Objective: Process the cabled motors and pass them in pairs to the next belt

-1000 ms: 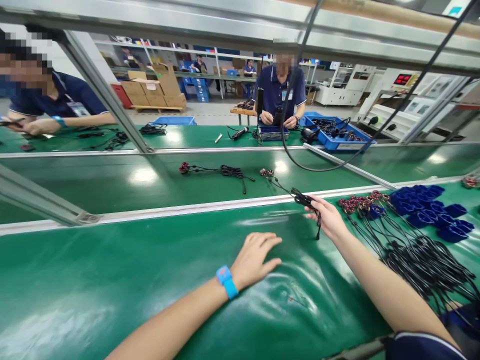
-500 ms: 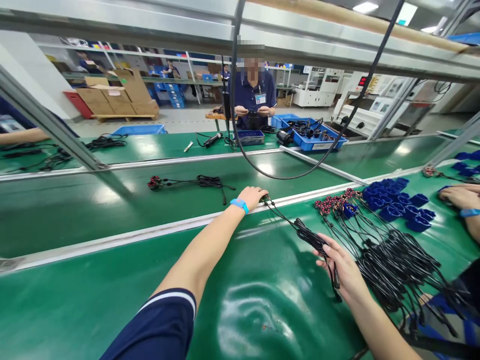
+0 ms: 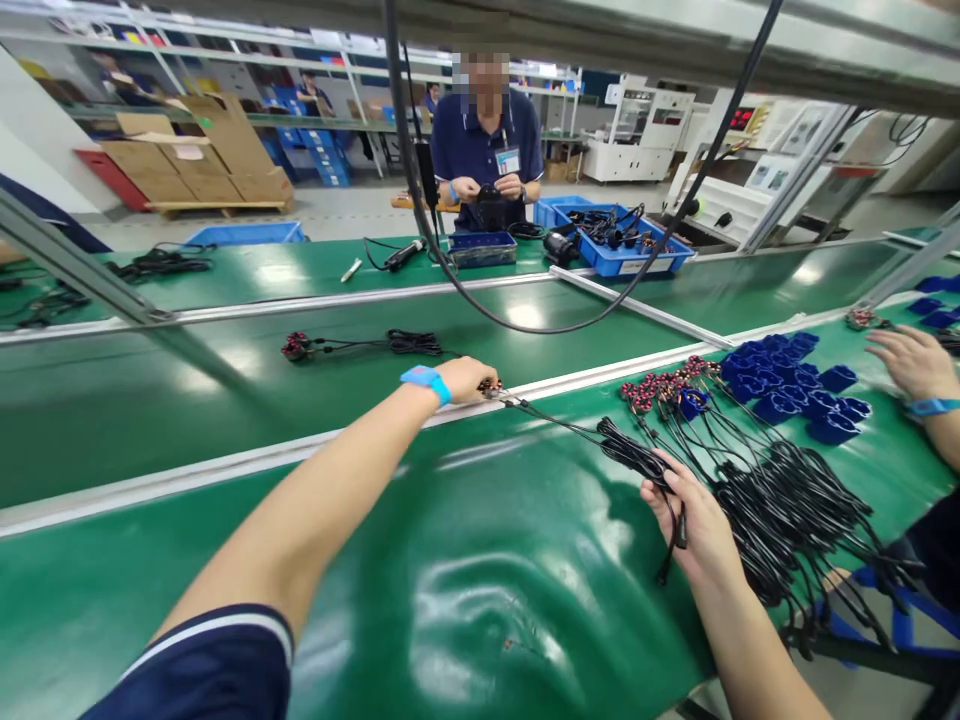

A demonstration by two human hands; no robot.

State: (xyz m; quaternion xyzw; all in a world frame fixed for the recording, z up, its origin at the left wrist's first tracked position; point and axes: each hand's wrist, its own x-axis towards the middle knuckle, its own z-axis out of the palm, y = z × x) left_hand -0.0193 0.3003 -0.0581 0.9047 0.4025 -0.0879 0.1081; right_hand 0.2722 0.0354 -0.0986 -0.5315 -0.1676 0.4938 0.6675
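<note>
The left hand (image 3: 466,381) closes at the white rail (image 3: 600,374) on one end (image 3: 492,387) of the black cable (image 3: 630,448), whose coiled bundle the right hand (image 3: 696,512) clasps on the rail's near side.

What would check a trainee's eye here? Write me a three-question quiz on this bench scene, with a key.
1. The right hand grips: (A) a bundled black cable; (B) a white pen; (C) a cardboard box.
2. True or false: the left hand is well away from that cable.
3. Fill in: the cup-like pieces lying beside the red-and-black parts are ____ in colour.

Key: 1. A. 2. False; it is at the cable's far end. 3. Blue.
</note>
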